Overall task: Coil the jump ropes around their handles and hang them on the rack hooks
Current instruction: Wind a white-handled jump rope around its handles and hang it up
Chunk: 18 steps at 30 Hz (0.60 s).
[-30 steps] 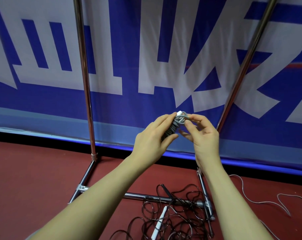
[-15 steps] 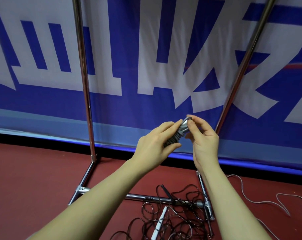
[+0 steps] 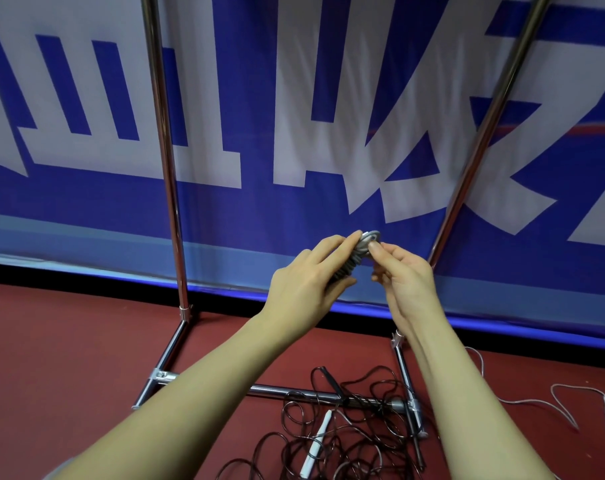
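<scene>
A: Jump rope, grey, is sitting coiled around its handles, held up between both hands in front of the blue banner.

B: Grip?

A: Left hand is wrapping fingers and thumb round the bundle's lower part. Right hand is pinching the top loop with thumb and forefinger, other fingers curling loosely.

B: Progress?

A: Judging this one nearly wound, the end probably being tucked. Not hung yet. A dark rope is lying tangled on the red floor by the rack base, and a pale rope is trailing loose to the right. Both remain to be coiled.

B: Unclear?

A: Rack hooks are falling outside the view; only the uprights are showing. Handles inside the grey coil are hidden. Pale rope is running off the right edge.
</scene>
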{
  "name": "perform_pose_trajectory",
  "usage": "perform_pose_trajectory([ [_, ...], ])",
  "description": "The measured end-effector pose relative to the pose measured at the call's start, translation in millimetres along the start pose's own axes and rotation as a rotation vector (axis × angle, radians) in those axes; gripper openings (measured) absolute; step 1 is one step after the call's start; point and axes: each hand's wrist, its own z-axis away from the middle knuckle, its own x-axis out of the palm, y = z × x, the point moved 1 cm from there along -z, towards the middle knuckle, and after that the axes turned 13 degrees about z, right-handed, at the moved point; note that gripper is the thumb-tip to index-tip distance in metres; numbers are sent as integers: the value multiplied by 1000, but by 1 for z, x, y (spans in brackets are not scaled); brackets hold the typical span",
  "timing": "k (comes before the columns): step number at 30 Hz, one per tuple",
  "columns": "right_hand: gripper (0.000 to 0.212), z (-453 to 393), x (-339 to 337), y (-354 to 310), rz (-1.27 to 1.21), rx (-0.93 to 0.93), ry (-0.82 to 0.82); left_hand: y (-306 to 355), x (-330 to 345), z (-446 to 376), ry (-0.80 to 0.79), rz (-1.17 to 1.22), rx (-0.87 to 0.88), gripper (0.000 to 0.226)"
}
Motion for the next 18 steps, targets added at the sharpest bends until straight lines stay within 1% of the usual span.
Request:
perform_pose_trajectory([
  [6, 13, 2, 0, -11, -26, -54, -16, -1, -7, -4, -46, 47, 9, 67],
  [10, 20, 3, 4, -11, 3, -43, 22, -4, -8, -4, -86, 47, 36, 68],
  [13, 18, 3, 6, -10, 11, -46, 48, -4, -7, -4, -70, 9, 70, 67],
  [15, 14, 3, 3, -11, -16, -54, 17, -4, -7, -6, -29, -29, 76, 62],
  [18, 6, 4, -1, -10, -91, -71, -118, -6, -8, -8, 13, -66, 60, 58],
])
